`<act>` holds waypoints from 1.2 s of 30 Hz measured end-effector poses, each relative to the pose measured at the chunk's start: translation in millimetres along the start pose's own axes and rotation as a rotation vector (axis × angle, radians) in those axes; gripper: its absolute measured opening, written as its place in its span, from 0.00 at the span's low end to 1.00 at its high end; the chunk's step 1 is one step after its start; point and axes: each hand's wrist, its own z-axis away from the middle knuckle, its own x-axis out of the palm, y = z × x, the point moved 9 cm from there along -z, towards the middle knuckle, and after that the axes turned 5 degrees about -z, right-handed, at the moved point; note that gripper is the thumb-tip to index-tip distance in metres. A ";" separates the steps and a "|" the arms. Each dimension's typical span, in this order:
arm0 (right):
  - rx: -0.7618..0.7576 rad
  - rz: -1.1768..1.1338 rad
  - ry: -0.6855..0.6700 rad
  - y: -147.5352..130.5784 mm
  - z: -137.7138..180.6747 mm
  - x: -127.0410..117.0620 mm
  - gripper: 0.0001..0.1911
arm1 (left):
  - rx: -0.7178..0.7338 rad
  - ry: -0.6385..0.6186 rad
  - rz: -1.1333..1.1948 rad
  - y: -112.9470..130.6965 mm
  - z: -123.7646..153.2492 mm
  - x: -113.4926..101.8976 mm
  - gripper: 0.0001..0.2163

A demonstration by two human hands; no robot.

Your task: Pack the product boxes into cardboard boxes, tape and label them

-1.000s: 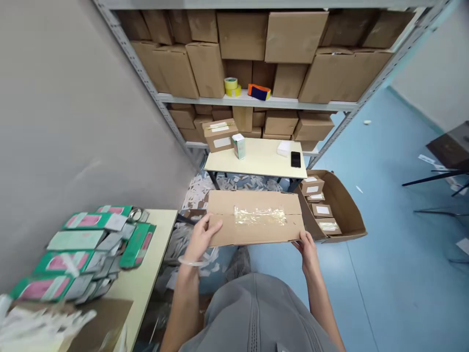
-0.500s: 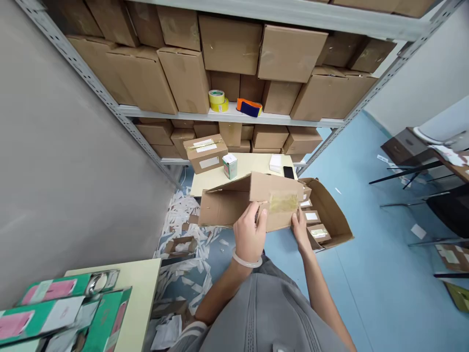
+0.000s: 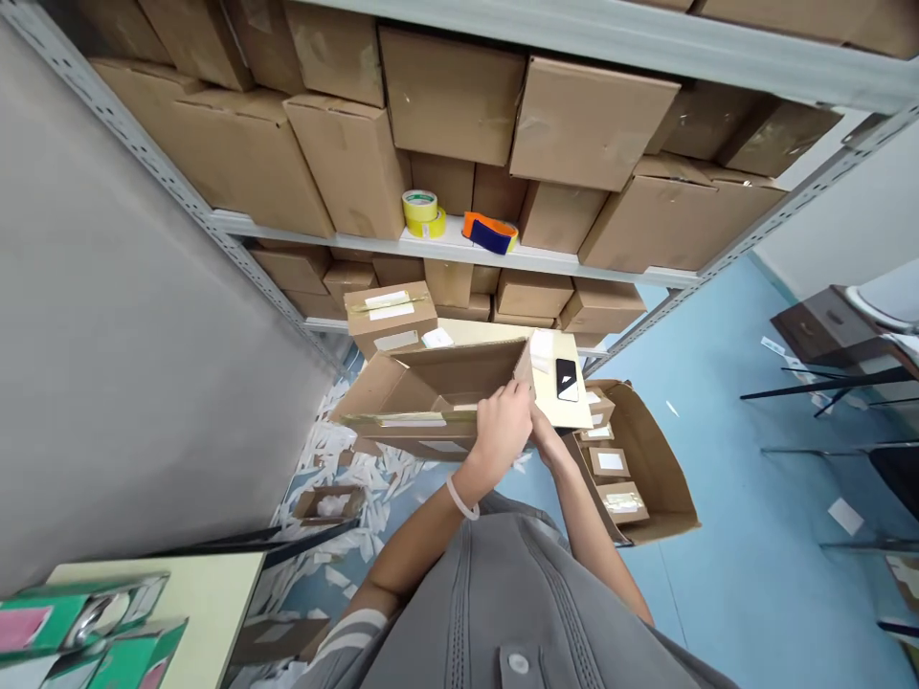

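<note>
An open cardboard box (image 3: 409, 443) is held in front of me, its hollow inside facing up and a strip of tape along its near side. My left hand (image 3: 503, 418) is closed over the near rim by the box's right end. Close against it, my right hand (image 3: 544, 433) grips that same end from the right; its fingertips are partly hidden. Behind the box stands a taped carton (image 3: 392, 321) with white labels. Only the white top of a small box (image 3: 437, 337) shows beyond the rim.
A phone (image 3: 567, 380) lies on the cream table (image 3: 580, 413). To the right, a large carton (image 3: 657, 478) holds several small boxes. Yellow tape rolls (image 3: 425, 214) sit on the shelf (image 3: 459, 241). Paper scraps (image 3: 373, 478) litter the floor at left. Green packages (image 3: 136, 660) lie lower left.
The cardboard box has turned so its opening faces up, and it has moved left. My right hand has come in beside my left at its right end. The small box is now mostly hidden.
</note>
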 end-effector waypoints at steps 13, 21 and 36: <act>0.158 -0.183 0.021 -60.3 -87.8 -53.1 0.31 | 0.122 -0.041 -0.118 53.2 -97.8 66.7 0.15; 0.215 -0.146 0.108 -49.0 -105.6 -55.5 0.37 | 0.304 -0.068 -0.062 38.8 -110.2 68.9 0.18; 0.011 0.071 0.176 -46.9 -102.3 -49.8 0.36 | 0.523 -0.080 -0.158 19.7 -101.8 62.4 0.19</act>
